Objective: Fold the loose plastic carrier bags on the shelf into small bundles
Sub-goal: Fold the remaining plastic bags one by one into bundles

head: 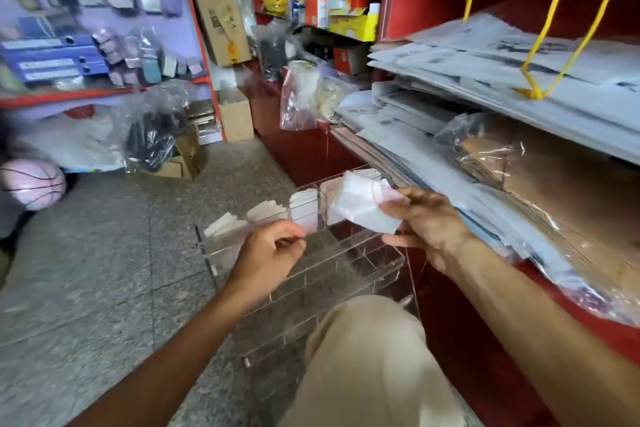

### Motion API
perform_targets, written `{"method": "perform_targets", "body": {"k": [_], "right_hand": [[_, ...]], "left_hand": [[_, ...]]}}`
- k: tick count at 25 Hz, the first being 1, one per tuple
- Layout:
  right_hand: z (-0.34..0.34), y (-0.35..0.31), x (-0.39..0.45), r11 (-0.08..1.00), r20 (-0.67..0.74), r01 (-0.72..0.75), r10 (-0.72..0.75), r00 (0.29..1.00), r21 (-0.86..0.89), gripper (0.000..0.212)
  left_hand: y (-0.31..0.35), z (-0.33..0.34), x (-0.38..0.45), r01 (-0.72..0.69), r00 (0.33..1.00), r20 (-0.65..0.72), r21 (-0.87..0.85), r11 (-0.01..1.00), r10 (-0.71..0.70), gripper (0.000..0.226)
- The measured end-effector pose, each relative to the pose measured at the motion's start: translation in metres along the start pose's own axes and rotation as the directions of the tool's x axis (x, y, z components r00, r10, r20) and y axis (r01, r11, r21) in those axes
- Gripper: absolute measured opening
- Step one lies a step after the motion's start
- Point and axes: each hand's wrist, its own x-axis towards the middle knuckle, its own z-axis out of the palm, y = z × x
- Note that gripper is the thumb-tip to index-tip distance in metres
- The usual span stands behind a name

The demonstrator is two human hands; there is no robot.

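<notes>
Head view: my right hand [427,218] pinches a small folded white plastic bag [365,206], thumb and fingers curled on its right edge. The bag has a thin pink line near the top. It hangs just above the clear acrylic organiser [311,263], over its back row.

My left hand [268,255] sits over the organiser's front-left part, fingers curled with thumb and forefinger tips close together. Whether it holds anything I cannot tell; too blurred. The hands are apart, left lower and nearer to me.

The organiser stands on the grey speckled floor [104,270], against the red shelf unit [311,152]. Its back compartments hold upright white folded bundles [266,211]; the front compartments look see-through.

To the right, the shelf carries stacks of flat white printed bags [485,55] and a clear plastic sleeve over brown cardboard [554,184]. Yellow cords [547,55] hang down over the stacks.

My knee in beige trousers [367,357] is at the bottom. A pink basketball [33,184] is at far left on the floor.
</notes>
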Motion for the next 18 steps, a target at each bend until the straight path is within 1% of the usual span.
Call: {"method": "perform_targets", "body": {"k": [1, 2, 3, 4, 6, 7, 8, 9, 10, 11, 13, 15, 17, 18], "right_hand": [[0.017, -0.004, 0.008, 0.997, 0.042, 0.044, -0.042, 0.998, -0.056, 0.016], [0.034, -0.008, 0.016, 0.989, 0.090, 0.082, -0.071, 0.993, -0.126, 0.020], [0.055, -0.009, 0.027, 0.972, 0.146, 0.113, -0.083, 0.986, -0.208, 0.025], [0.073, -0.011, 0.035, 0.946, 0.209, 0.141, -0.081, 0.975, -0.292, 0.030], [0.107, -0.011, 0.048, 0.867, 0.331, 0.222, -0.071, 0.941, -0.446, 0.032], [0.125, -0.009, 0.054, 0.781, 0.392, 0.306, -0.085, 0.916, -0.545, 0.028], [0.141, -0.005, 0.058, 0.654, 0.446, 0.399, -0.104, 0.889, -0.643, 0.023], [0.155, 0.000, 0.060, 0.525, 0.491, 0.481, -0.134, 0.861, -0.702, 0.019], [0.168, 0.007, 0.060, 0.426, 0.519, 0.539, -0.173, 0.837, -0.727, 0.017], [0.179, 0.014, 0.058, 0.353, 0.532, 0.564, -0.191, 0.825, -0.746, 0.017], [0.194, 0.031, 0.052, 0.254, 0.535, 0.583, -0.236, 0.811, -0.772, 0.018], [0.200, 0.044, 0.050, 0.233, 0.530, 0.597, -0.294, 0.795, -0.767, 0.022], [0.202, 0.050, 0.049, 0.275, 0.515, 0.613, -0.352, 0.781, -0.741, 0.022], [0.203, 0.052, 0.048, 0.317, 0.508, 0.622, -0.375, 0.775, -0.716, 0.020]], "left_hand": [[-0.030, -0.018, -0.008, 0.028, 0.995, -0.098, 0.204, 0.978, -0.008, 0.016], [-0.054, -0.033, -0.017, 0.096, 0.986, -0.163, 0.354, 0.930, -0.040, 0.015], [-0.076, -0.047, -0.025, 0.162, 0.979, -0.186, 0.441, 0.883, -0.087, 0.022], [-0.091, -0.053, -0.033, 0.177, 0.981, -0.159, 0.489, 0.854, -0.112, 0.031], [-0.105, -0.051, -0.044, 0.116, 0.993, -0.043, 0.544, 0.831, -0.110, 0.048], [-0.107, -0.049, -0.045, 0.083, 0.995, 0.004, 0.568, 0.819, -0.104, 0.054], [-0.109, -0.045, -0.043, 0.067, 0.994, 0.031, 0.590, 0.805, -0.106, 0.059], [-0.111, -0.042, -0.042, 0.072, 0.990, 0.053, 0.610, 0.789, -0.131, 0.063], [-0.110, -0.039, -0.040, 0.084, 0.984, 0.070, 0.624, 0.777, -0.163, 0.064], [-0.113, -0.036, -0.039, 0.093, 0.978, 0.089, 0.627, 0.774, -0.190, 0.064], [-0.119, -0.030, -0.041, 0.094, 0.970, 0.119, 0.624, 0.776, -0.213, 0.062], [-0.121, -0.026, -0.043, 0.088, 0.967, 0.133, 0.622, 0.778, -0.216, 0.065], [-0.124, -0.023, -0.043, 0.084, 0.971, 0.138, 0.572, 0.816, -0.197, 0.068], [-0.125, -0.021, -0.044, 0.079, 0.973, 0.143, 0.531, 0.844, -0.181, 0.069]]}}
